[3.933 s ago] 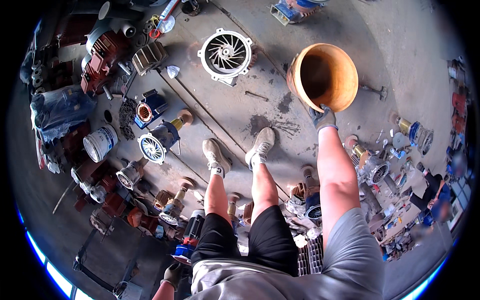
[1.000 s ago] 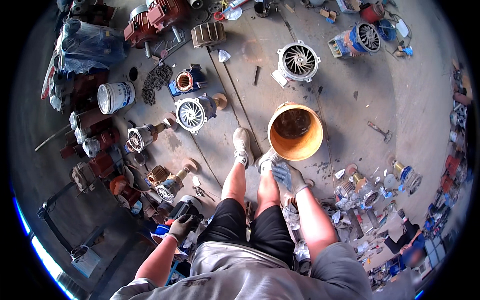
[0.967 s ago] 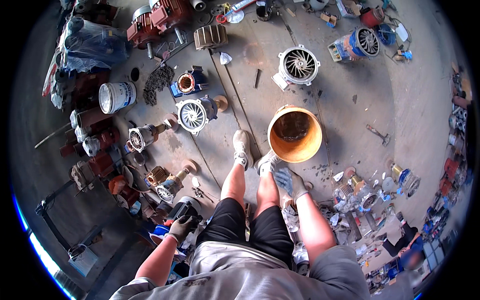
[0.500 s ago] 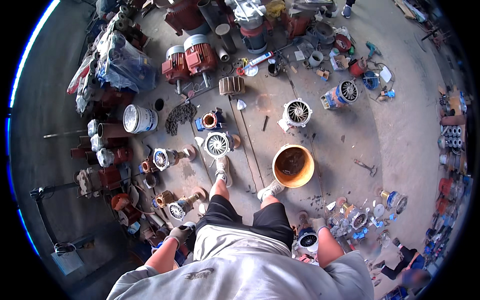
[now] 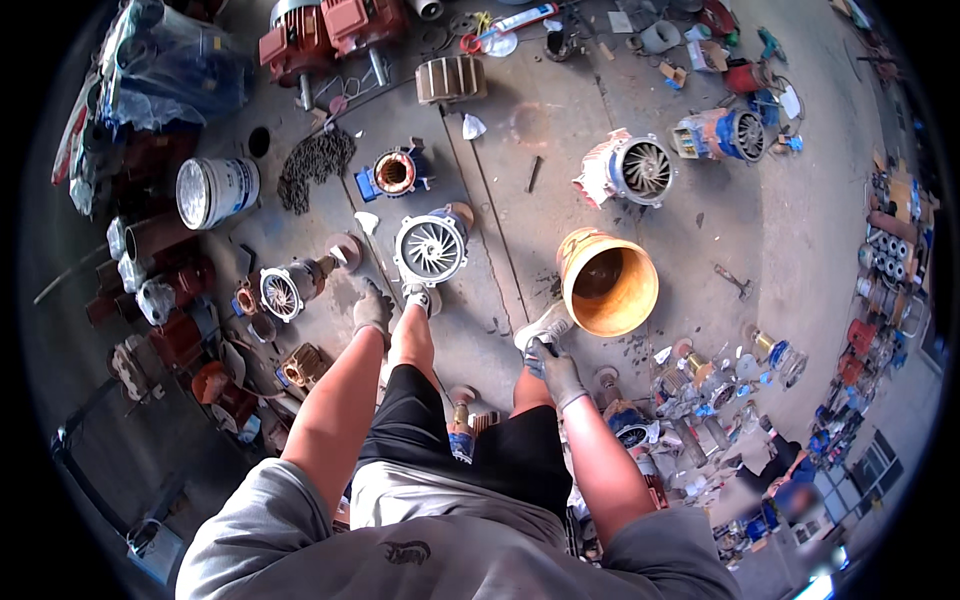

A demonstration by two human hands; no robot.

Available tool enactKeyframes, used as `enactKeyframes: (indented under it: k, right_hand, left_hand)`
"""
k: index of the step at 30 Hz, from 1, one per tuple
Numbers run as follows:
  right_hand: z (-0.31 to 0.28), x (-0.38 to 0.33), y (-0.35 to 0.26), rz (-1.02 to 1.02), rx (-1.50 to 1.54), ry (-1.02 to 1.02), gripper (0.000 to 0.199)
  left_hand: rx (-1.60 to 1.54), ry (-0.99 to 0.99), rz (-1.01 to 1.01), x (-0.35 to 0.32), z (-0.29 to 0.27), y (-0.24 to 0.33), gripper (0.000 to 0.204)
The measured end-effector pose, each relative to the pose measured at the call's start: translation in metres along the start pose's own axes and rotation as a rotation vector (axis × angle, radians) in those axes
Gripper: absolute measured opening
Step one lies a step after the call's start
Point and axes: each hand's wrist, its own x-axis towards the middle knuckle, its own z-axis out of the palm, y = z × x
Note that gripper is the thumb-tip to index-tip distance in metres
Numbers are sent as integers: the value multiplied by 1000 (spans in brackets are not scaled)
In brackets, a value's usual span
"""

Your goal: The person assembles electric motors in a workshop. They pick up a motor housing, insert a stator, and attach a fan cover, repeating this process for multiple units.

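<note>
My left hand (image 5: pixel 372 308), in a grey work glove, is stretched forward over the floor with its fingers apart and nothing seen in it. Just ahead and to its right stands a motor with a round silver finned end (image 5: pixel 431 249); the hand is apart from it. My right hand (image 5: pixel 558 372), gloved with dark fingers, hangs above my right knee, fingers loosely spread and no object visible in it. A yellow bucket (image 5: pixel 640 291) with a brown inside stands ahead and right of that hand, tilted in view, not touched.
A blue motor housing (image 5: pixel 394 172), a dark chain (image 5: pixel 316 168) and a white bucket (image 5: pixel 216 190) lie ahead left. Two finned motors, one silver (image 5: pixel 645 170) and one blue (image 5: pixel 722 135), stand ahead right. A hammer (image 5: pixel 734 281) lies at right. Parts crowd both sides.
Both my hands have come forward from beside my hips to in front of my legs. The view has shifted, so the floor objects sit higher and wider apart.
</note>
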Motion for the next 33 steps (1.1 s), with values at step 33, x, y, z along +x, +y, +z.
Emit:
enactKeyframes:
  k: [33]
  right_hand:
    - [220,344,-1,-101,613,-339,31]
  left_hand:
    - [-858,-1205,-159,214,126,4,54]
